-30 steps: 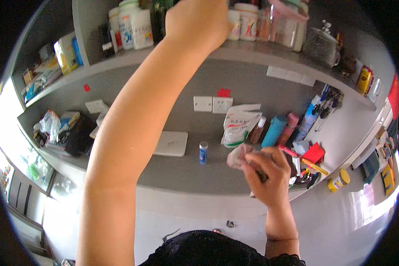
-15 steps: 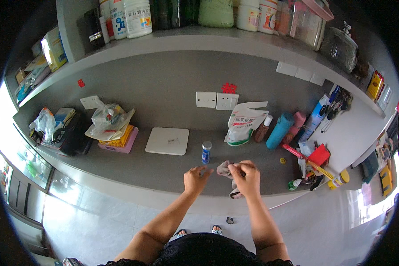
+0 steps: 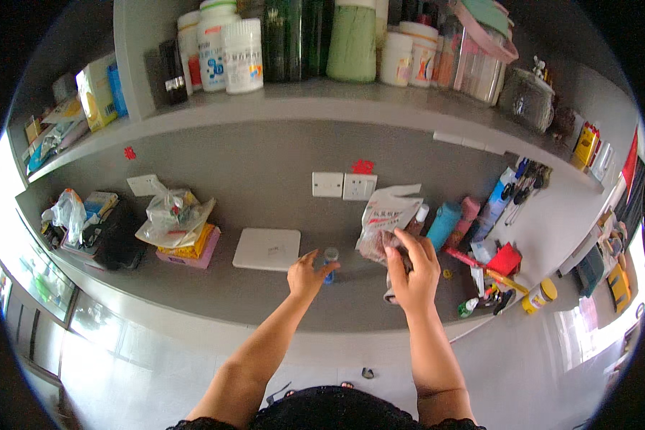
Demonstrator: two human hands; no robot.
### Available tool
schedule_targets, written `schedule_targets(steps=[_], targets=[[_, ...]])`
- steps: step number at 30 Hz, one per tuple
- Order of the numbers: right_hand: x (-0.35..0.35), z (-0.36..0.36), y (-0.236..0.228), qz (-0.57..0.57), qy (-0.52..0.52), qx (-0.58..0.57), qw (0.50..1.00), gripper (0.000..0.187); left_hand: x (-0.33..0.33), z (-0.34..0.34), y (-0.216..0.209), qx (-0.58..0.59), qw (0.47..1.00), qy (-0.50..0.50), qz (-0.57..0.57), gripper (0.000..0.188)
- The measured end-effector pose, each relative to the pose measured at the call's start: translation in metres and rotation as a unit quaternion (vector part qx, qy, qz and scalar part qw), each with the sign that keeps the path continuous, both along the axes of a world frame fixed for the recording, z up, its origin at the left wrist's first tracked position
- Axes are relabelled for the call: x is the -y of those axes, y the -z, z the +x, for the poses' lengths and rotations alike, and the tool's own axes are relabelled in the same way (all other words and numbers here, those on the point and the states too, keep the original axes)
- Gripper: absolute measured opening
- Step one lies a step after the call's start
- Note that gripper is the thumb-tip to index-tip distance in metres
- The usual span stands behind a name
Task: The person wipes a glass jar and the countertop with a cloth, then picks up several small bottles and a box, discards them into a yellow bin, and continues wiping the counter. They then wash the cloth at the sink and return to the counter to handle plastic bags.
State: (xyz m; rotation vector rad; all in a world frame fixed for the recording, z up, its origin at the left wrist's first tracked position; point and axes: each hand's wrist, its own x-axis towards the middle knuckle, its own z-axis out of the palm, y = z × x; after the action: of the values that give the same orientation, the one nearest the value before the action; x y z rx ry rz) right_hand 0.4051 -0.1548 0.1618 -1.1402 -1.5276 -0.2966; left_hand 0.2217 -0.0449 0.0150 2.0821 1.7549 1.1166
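Small blue bottle [image 3: 330, 255]: upright on the worktop [image 3: 272, 292], mid-scene, right of the flat white case [image 3: 266, 249]. Long axis vertical, pale cap up. Probably light, stiff, a bit slick; you'd best take it round the middle, not the cap. Your left hand [image 3: 308, 276] is right at it, thumb and forefinger spread, thumb across its front; contact unclear. Greyish cloth [image 3: 372, 248] sits by your right hand [image 3: 415, 271], before the white pouch [image 3: 390, 206]: likely soft, limp, any bunched part works, no clear axis. Right thumb and forefinger apart; can't tell whether other fingers pinch the cloth.
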Motion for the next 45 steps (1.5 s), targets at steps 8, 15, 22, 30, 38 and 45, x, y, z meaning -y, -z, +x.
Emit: schedule_targets(steps=[8, 15, 22, 30, 38, 45], targets=[[-0.001, 0.014, 0.086, -0.098, 0.075, -0.084, 0.989, 0.028, -0.017, 0.030, 0.040, -0.017, 0.992, 0.008, -0.122, 0.061], [0.008, 0.002, 0.026, -0.001, -0.028, -0.011, 1.000, 0.030, 0.033, 0.029, -0.019, -0.043, 0.991, 0.113, 0.052, 0.040], [0.007, 0.003, 0.013, -0.036, 0.087, 0.176, 0.980, 0.024, 0.072, -0.012, -0.073, 0.053, 0.986, 0.142, 0.076, 0.041], [0.065, -0.034, -0.086, 0.083, -0.090, 0.101, 0.987, 0.021, 0.134, -0.074, -0.254, 0.152, 0.961, 0.226, 0.050, 0.040], [0.076, -0.041, -0.233, 0.043, -0.077, 0.212, 0.973, 0.034, 0.108, -0.058, -0.413, 0.022, 0.953, 0.148, 0.262, 0.057], [0.046, -0.033, -0.257, -0.024, -0.020, 0.299, 0.954, 0.039, 0.051, -0.021, -0.429, -0.037, 0.957, 0.063, 0.282, 0.069]])
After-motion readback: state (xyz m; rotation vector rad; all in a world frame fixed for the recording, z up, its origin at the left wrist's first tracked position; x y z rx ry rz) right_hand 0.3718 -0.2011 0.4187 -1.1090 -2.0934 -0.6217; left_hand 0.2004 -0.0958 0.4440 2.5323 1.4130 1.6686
